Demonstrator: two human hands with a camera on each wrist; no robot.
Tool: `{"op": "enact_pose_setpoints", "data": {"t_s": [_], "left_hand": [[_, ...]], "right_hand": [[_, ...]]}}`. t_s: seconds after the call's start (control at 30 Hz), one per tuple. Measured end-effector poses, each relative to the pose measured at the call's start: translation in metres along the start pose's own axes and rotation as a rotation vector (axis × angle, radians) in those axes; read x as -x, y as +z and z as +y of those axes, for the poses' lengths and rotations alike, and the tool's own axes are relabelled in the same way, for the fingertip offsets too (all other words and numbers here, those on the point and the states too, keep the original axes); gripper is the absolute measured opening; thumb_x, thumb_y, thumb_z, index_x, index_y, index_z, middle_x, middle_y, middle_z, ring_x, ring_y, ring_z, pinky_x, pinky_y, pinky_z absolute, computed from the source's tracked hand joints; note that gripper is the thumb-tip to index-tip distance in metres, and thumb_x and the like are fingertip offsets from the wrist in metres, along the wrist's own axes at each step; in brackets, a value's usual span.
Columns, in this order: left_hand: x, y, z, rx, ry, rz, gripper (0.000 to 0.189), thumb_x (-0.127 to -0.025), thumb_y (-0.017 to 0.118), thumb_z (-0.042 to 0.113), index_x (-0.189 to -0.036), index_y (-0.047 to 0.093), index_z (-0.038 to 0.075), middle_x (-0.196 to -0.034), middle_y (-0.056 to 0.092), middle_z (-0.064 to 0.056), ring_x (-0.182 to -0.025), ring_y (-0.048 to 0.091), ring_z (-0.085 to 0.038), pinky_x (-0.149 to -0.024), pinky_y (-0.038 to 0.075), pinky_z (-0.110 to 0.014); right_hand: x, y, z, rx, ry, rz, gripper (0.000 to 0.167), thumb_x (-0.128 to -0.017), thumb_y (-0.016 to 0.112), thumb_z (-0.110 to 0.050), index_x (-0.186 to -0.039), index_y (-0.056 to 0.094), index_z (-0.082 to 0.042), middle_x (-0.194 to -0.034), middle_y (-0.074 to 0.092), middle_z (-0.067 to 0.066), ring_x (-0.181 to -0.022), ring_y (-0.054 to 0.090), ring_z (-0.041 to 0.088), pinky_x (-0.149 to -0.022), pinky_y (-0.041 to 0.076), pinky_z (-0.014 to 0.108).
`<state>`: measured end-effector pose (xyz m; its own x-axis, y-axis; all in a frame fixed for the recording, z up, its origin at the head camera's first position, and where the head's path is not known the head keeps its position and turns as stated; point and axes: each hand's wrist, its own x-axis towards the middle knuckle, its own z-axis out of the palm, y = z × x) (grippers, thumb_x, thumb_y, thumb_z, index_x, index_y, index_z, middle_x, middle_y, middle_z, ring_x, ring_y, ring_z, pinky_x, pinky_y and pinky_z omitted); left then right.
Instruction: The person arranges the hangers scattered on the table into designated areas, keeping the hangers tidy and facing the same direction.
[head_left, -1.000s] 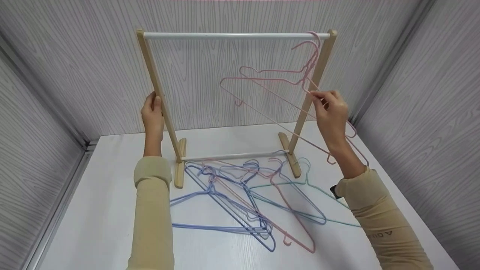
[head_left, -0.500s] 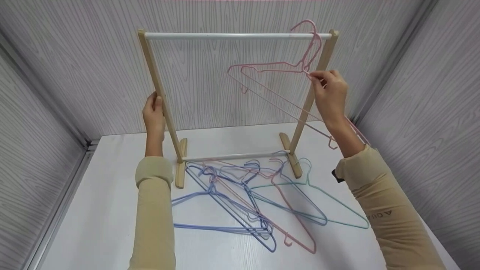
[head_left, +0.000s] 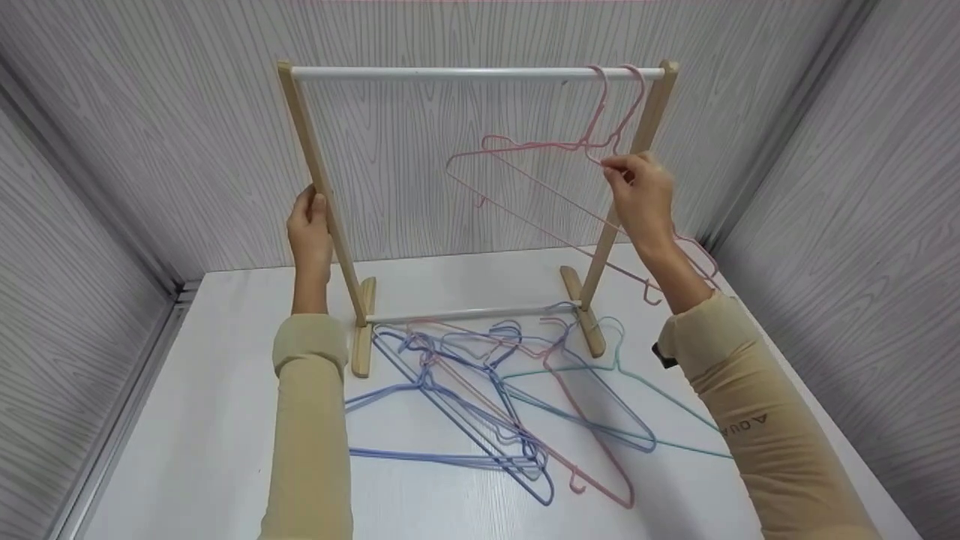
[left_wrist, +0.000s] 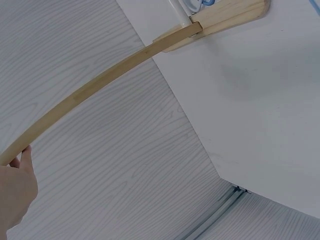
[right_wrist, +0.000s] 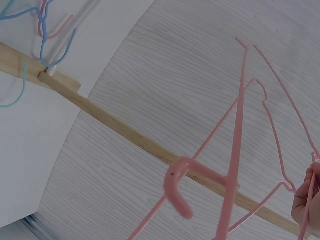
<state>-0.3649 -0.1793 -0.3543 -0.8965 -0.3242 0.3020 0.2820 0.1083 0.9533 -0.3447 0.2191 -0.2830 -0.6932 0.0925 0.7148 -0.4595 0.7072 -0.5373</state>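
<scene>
- The left grip, a bare hand, sits at the lower left, its fingers touching the edge of a wooden post.
- The post looks bowed and runs diagonally up to a wooden foot.
- A white rod meets the post at that joint.
- Blue pieces show just beside the rod, cut off by the top edge.
- The foot rests on a white surface.
- Behind the post stands a grey wood-grain panel, with a metal rail at the bottom.
</scene>
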Motion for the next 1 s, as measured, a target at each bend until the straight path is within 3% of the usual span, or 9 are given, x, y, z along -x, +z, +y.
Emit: {"op": "enact_pose_setpoints", "data": {"t_s": [0.1, 0.33, 0.87, 1.0], "left_hand": [[-0.005, -0.001, -0.007, -0.033, 0.007, 0.007, 0.049, -0.099, 0.037, 0.029, -0.141, 0.033, 0.006, -0.135, 0.043, -0.012, -0.121, 0.043, -0.022, -0.096, 0.038, -0.026], [-0.005, -0.001, -0.007, -0.066, 0.001, 0.019, 0.049, -0.099, 0.035, 0.031, -0.142, 0.033, 0.008, -0.134, 0.043, -0.012, -0.120, 0.043, -0.023, -0.095, 0.039, -0.028], [-0.006, 0.001, -0.006, -0.046, 0.015, 0.020, 0.050, -0.099, 0.036, 0.031, -0.141, 0.033, 0.004, -0.135, 0.042, -0.013, -0.121, 0.042, -0.021, -0.096, 0.037, -0.026], [0.008, 0.001, 0.011, -0.002, 0.005, 0.001, 0.047, -0.100, 0.036, 0.024, -0.141, 0.031, 0.001, -0.136, 0.041, -0.016, -0.122, 0.041, -0.024, -0.098, 0.036, -0.028]], "right_hand": [[0.000, 0.002, 0.001, 0.003, -0.010, -0.003, 0.013, -0.090, 0.058, -0.001, -0.096, 0.069, 0.004, -0.088, 0.059, 0.014, -0.077, 0.053, 0.018, -0.067, 0.041, 0.022], [0.001, 0.005, 0.004, -0.018, -0.029, -0.034, 0.018, -0.086, 0.055, 0.005, -0.098, 0.068, 0.004, -0.090, 0.058, 0.015, -0.076, 0.052, 0.016, -0.066, 0.041, 0.021], [0.004, 0.006, 0.009, -0.049, -0.091, -0.034, 0.021, -0.088, 0.052, 0.007, -0.105, 0.065, 0.005, -0.095, 0.059, 0.017, -0.081, 0.056, 0.020, -0.071, 0.044, 0.025], [0.005, 0.007, 0.015, -0.049, -0.094, -0.027, 0.022, -0.087, 0.052, 0.009, -0.105, 0.065, 0.005, -0.096, 0.059, 0.017, -0.081, 0.056, 0.020, -0.070, 0.044, 0.024]]}}
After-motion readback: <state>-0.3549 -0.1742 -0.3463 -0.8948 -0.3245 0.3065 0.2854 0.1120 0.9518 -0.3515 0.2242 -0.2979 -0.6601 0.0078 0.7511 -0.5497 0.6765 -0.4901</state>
